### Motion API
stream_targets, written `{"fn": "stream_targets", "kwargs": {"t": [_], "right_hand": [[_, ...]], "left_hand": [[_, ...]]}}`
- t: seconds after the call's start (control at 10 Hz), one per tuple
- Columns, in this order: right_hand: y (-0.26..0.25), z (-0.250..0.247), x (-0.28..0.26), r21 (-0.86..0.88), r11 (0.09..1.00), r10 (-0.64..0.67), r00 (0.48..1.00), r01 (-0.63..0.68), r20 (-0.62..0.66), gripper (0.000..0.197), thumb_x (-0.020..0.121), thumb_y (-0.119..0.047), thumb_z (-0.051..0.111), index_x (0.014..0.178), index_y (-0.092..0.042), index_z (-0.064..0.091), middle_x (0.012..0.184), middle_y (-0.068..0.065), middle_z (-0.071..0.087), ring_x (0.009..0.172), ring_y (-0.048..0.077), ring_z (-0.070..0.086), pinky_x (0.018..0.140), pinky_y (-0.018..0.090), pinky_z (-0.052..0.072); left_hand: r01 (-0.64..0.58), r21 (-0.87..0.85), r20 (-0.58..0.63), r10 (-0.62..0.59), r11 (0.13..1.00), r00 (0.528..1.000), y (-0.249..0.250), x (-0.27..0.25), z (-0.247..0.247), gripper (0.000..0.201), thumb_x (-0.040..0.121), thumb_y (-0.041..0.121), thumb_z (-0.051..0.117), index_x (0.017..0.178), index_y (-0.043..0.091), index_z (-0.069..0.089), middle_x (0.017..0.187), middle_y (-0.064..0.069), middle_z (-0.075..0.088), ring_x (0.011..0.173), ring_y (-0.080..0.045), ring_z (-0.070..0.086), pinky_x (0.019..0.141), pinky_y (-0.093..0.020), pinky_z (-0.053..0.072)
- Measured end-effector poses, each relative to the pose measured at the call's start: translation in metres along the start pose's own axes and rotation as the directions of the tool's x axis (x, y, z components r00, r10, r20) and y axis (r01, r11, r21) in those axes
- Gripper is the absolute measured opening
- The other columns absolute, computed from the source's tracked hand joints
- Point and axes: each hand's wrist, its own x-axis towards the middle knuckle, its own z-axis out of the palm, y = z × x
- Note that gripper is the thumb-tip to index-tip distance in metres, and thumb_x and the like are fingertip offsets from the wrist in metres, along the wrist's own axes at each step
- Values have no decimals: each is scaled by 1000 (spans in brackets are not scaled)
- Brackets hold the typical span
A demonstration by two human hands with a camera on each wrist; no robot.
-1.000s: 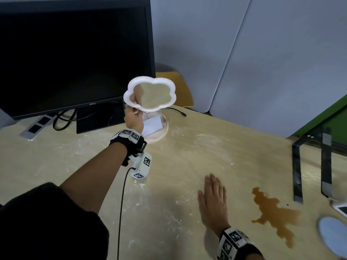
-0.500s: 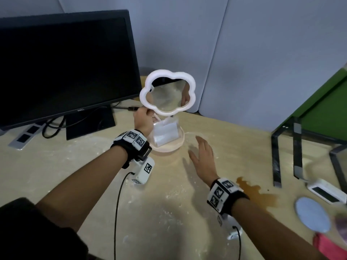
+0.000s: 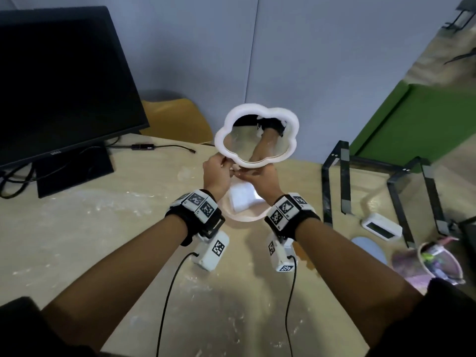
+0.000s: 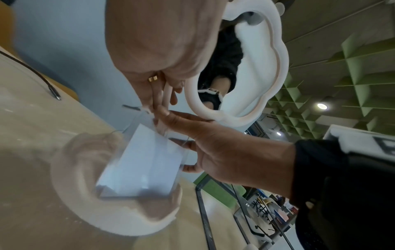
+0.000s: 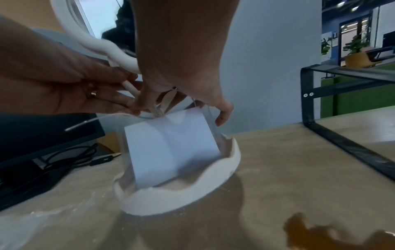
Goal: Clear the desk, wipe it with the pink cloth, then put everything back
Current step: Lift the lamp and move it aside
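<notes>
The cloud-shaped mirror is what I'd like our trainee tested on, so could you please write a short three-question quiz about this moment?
1. True or false: the cloud-shaped mirror lies flat on the desk.
2. Which hand pinches the mirror's thin stem? A) left hand B) right hand C) neither
3. Fill in: beside the mirror's base, the desk carries a brown ____.

Key:
1. False. It stands upright on its stem above the base.
2. A. In the wrist views the left fingers pinch the stem, while the right hand grips the clear holder with white paper.
3. Spill.
</notes>
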Motion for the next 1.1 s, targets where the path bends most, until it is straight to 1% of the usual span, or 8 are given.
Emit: {"fn": "stream_targets", "kwargs": {"t": [0.2, 0.3, 0.4, 0.5, 0.6, 0.7, 0.9, 1.1], "right_hand": [[15, -28, -11, 73, 997, 40, 996, -35, -78, 19, 67, -3, 80, 83, -1, 71, 85, 16, 71, 83, 25, 65, 86, 44, 53], [23, -40, -10, 115, 989, 98, 992, -88, -82, 21, 67, -5, 80, 85, -2, 69, 90, 16, 69, 87, 28, 64, 90, 46, 52], [30, -54, -7, 67, 995, 85, 992, -79, -95, 27, 66, -4, 82, 86, -3, 63, 83, 8, 65, 80, 19, 61, 82, 32, 54], [43, -72, 2, 3, 991, 134, 985, -135, -109, 32, 68, -7, 81, 81, -20, 55, 81, -7, 60, 78, 6, 59, 80, 19, 48], [55, -90, 20, -84, 969, 223, 968, -233, -110, 22, 71, -27, 80, 76, -24, 59, 93, 3, 69, 94, 23, 63, 92, 36, 45], [53, -107, 37, -197, 943, 268, 963, -270, -38, 18, 87, -36, 64, 73, -33, 52, 84, -4, 59, 83, 17, 54, 83, 27, 39], [53, -146, 88, -298, 916, 260, 963, -268, -67, 32, 97, -14, 47, 123, 4, 52, 90, -1, 57, 73, 9, 45, 72, 17, 43], [57, -159, 108, -320, 923, 240, 969, -213, 50, 28, 95, -15, 51, 107, 10, 56, 84, 12, 56, 72, 20, 49, 56, 16, 36]], "left_hand": [[-14, 29, 61, 12, 999, 998, 1, -11, 31, 18, 91, 4, 51, 95, -2, 68, 92, -23, 69, 88, -36, 67, 82, -44, 57], [-5, 38, 86, 1, 999, 996, 2, -16, 42, 19, 91, 3, 53, 98, -3, 68, 95, -23, 69, 92, -35, 66, 85, -35, 54], [-29, 140, 156, 7, 990, 988, 2, -23, 50, 23, 92, 6, 54, 110, -1, 65, 109, -19, 67, 106, -30, 60, 78, -16, 38], [-64, 197, 278, 7, 978, 961, -11, -36, 51, 36, 95, 16, 52, 129, 5, 51, 133, -15, 54, 126, -28, 48, 93, -19, 36], [-120, 388, 357, -29, 914, 933, -50, -60, 48, 60, 93, 26, 55, 146, 13, 29, 153, -7, 29, 142, -23, 26, 114, -31, 22], [-159, 545, 526, -188, 823, 830, -95, -91, 46, 76, 93, 44, 50, 152, 25, 6, 160, 9, 0, 148, -13, -4, 118, -38, -2], [-256, 667, 539, -216, 700, 814, -136, -123, 51, 86, 88, 57, 47, 151, 26, -5, 150, 18, -22, 145, -9, -18, 120, -45, -7], [-257, 555, 493, -64, 791, 868, -114, -97, 70, 92, 81, 55, 57, 145, 46, -8, 157, 20, -9, 144, -6, -10, 115, -44, -4]]}}
